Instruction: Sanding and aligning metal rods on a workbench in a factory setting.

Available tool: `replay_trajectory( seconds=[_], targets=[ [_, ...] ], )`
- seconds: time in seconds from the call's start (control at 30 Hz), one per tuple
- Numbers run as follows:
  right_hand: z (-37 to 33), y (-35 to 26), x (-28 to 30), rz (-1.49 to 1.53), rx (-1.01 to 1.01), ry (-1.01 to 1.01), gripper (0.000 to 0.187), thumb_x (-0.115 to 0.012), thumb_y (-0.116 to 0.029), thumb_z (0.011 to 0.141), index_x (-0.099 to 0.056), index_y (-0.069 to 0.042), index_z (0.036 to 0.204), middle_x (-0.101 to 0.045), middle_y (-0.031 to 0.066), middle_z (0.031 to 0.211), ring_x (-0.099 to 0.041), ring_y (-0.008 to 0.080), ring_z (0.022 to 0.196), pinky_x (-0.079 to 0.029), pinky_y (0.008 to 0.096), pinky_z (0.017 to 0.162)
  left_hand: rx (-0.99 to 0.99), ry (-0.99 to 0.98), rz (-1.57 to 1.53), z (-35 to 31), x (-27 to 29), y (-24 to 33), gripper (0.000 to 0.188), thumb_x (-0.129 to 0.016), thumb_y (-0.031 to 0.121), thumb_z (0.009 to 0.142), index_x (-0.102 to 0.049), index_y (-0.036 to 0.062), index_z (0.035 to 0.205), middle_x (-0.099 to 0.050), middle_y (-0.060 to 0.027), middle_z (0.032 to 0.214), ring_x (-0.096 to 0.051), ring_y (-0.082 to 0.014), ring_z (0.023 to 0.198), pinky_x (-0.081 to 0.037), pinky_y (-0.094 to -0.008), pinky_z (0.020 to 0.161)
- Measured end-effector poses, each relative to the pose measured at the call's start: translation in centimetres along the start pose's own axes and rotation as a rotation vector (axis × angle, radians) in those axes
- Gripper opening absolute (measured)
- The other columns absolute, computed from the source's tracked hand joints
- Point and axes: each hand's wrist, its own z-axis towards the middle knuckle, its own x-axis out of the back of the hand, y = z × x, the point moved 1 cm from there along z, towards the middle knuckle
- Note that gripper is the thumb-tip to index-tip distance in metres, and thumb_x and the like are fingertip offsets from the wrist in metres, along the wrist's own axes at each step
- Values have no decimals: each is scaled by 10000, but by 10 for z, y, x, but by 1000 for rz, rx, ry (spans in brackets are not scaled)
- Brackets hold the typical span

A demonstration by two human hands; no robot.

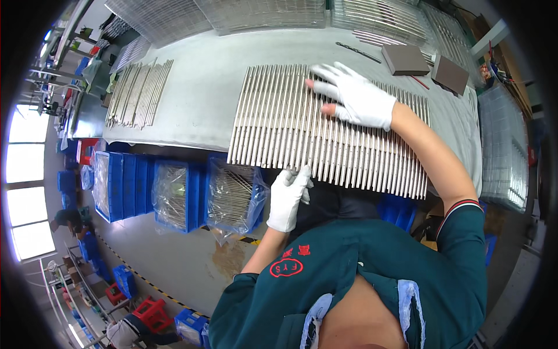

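Note:
A wide row of shiny metal rods [279, 116] lies side by side on the table, their near ends reaching over its front edge. My right hand [357, 99], in a white glove with bare thumb and fingertip, rests across the upper middle of the row, fingers spread. At the near ends, left of the row's middle, my left hand [286, 198], also white-gloved, has its fingers bent together around a rod end. Its lower fingers are partly hidden.
Further left lies another batch of thin rods [139, 93]. A drill bit [358, 52] and brown blocks [405, 60] are at the back right. Clear plastic trays [261, 14] line the far edge. Blue crates [122, 183] with bagged rods stand below the table's left front.

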Motion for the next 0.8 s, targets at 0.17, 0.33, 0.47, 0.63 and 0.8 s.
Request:
replay_trajectory(
  seconds=[0.17,0.33,0.47,0.63,0.8],
  targets=[
    [33,22,-12,193,-168,-76,600,-373,-499,881,-323,-129,1351,-277,142,1406,-282,353,1276,-245,399,1057,-35,5,-42,6,0,0,244,-589,247,859,-513,41,754,-499,-18,548,-415,-59,385,-345,-194,367],
    [29,19,-15,219,-85,-68,568,-413,-459,882,-354,-119,1333,-299,124,1398,-289,344,1276,-264,391,1048,20,-10,-81,5,5,-2,257,-664,243,805,-512,36,806,-490,-9,580,-417,-51,397,-350,-193,371],
    [28,14,-13,111,-38,-30,600,-403,-489,874,-367,-91,1321,-331,172,1365,-299,346,1266,-235,393,1063,12,-15,-52,2,5,2,251,-666,241,802,-518,39,805,-497,-12,583,-424,-49,409,-353,-186,383],
    [19,-22,-1,-13,95,21,598,-367,-475,886,-339,-82,1336,-292,194,1380,-284,349,1275,-175,432,1080,18,-15,-41,2,8,2,243,-665,239,802,-535,34,800,-508,-17,589,-429,-47,418,-347,-180,391],
    [8,-32,-7,-6,104,-40,571,-323,-460,902,-343,-87,1334,-297,196,1379,-272,345,1285,-162,433,1082,17,-16,60,0,8,9,211,-622,198,833,-544,44,711,-516,-15,583,-423,-51,419,-332,-180,396]
  ],
)
